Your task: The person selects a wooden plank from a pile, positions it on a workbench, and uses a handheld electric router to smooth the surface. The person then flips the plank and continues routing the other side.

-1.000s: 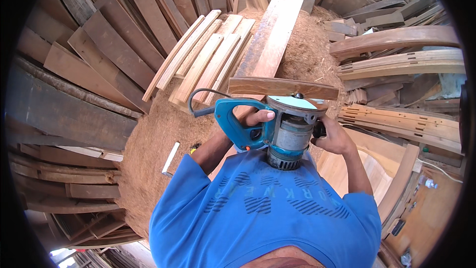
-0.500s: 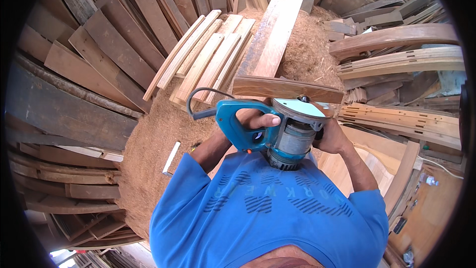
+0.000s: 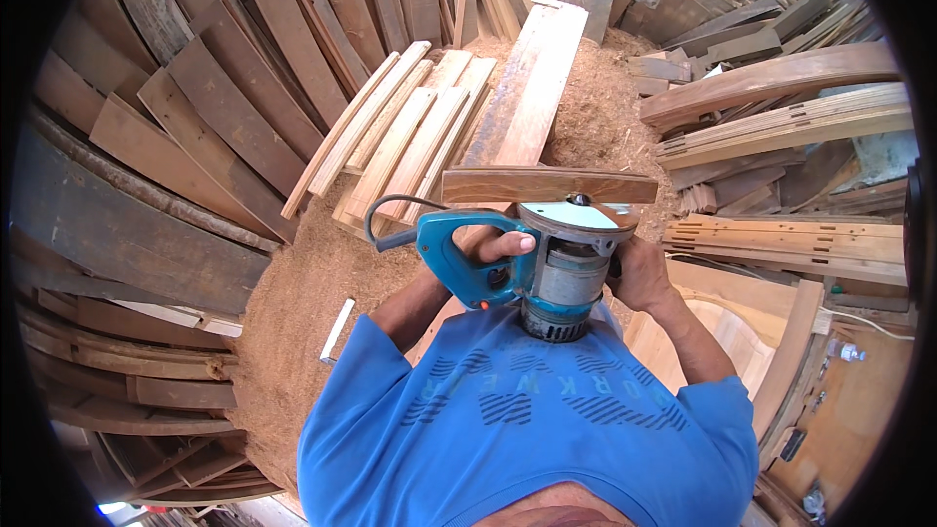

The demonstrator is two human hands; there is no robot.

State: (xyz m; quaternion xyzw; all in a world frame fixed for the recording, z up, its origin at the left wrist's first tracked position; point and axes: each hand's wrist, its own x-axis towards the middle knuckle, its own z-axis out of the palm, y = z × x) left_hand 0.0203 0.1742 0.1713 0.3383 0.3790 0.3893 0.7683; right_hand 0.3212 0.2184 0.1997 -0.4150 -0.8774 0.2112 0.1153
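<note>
A teal and grey electric wood router [image 3: 564, 278] is held up in front of my chest, its base turned away from me. My left hand [image 3: 496, 246] is wrapped through its D-shaped handle, the thumb lying along the body. On the other side my right hand [image 3: 639, 273] is closed round the router's side; the part under its fingers is mostly hidden. Across the base runs a brown wooden strip [image 3: 547, 185], with a dark round bit or fitting [image 3: 580, 199] beside it. A black cord [image 3: 376, 224] loops from the handle's rear end.
Beyond the router a long plank [image 3: 532, 88] stretches away, with several pale milled strips [image 3: 400, 146] to its left. Sawdust [image 3: 283, 361] covers the floor, where a short white strip [image 3: 338, 330] lies. Boards [image 3: 234, 107] stand at the left; curved timbers [image 3: 771, 88] are stacked at the right.
The router, with both hands on it, has shifted slightly left and down in view. Its wooden strip now looks more level. My grip is unchanged.
</note>
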